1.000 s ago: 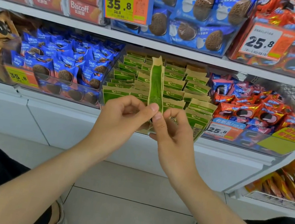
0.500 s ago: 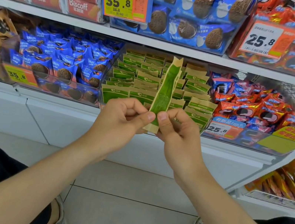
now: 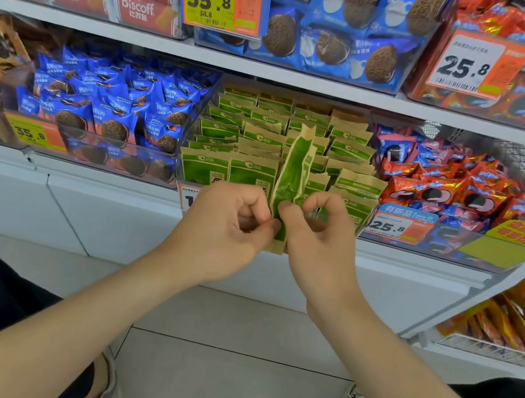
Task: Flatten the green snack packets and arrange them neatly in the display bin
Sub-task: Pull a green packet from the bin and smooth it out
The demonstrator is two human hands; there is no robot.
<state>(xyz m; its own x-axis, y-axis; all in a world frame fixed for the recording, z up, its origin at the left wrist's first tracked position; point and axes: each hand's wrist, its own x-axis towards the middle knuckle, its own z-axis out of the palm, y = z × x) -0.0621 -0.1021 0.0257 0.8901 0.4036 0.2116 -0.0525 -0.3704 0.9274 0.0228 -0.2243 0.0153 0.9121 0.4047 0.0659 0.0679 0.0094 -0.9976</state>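
A green and tan snack packet (image 3: pixel 293 172) stands upright, edge-on to me, in front of the display bin. My left hand (image 3: pixel 228 228) pinches its lower left side with thumb and fingers. My right hand (image 3: pixel 317 239) pinches its lower right side. The clear display bin (image 3: pixel 366 225) on the middle shelf holds several rows of the same green packets (image 3: pixel 257 135), standing upright.
Blue cookie packs (image 3: pixel 112 111) fill the bin to the left, red and blue packs (image 3: pixel 457 189) the bin to the right. The upper shelf (image 3: pixel 275 70) carries Biscoff boxes and price tags. A low wire rack (image 3: pixel 507 344) sits at the right. My knees frame the tiled floor.
The packet has dropped a little lower in front of the bin and both hands have closed in on its lower part, fingers more curled than before.
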